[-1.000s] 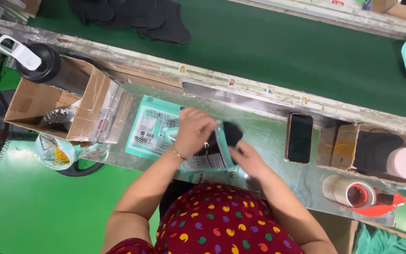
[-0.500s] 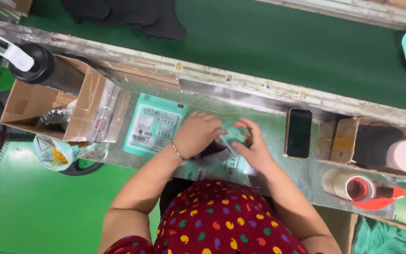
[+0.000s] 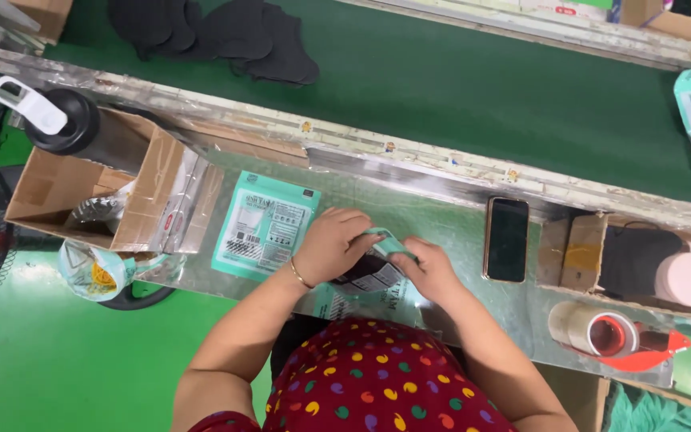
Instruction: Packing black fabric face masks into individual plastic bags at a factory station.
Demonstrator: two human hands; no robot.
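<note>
Hands: left hand (image 3: 336, 244) and right hand (image 3: 428, 268), both closed on one teal pouch (image 3: 373, 268) with a dark item inside, held low over the worktop (image 3: 441, 216) in front of the person; the fingers of both pinch its upper edge, where the two hands nearly meet.

Left of the hands: a stack of flat teal pouches (image 3: 265, 224), lying on the worktop, near the left hand but apart from it.

Far left: open cardboard box (image 3: 89, 192) holding clear wrappers; black bottle with a white handle (image 3: 53, 120) beside it.

Right of the hands: black phone (image 3: 507, 238), face up, near the right hand. Beyond it, a small cardboard box (image 3: 593, 256) with dark pieces and a pink round lid (image 3: 688, 280).

Near right edge: tape roll on a red dispenser (image 3: 601, 332).

Behind the worktop: green conveyor belt (image 3: 457, 88) carrying a heap of black masks (image 3: 217, 36).
</note>
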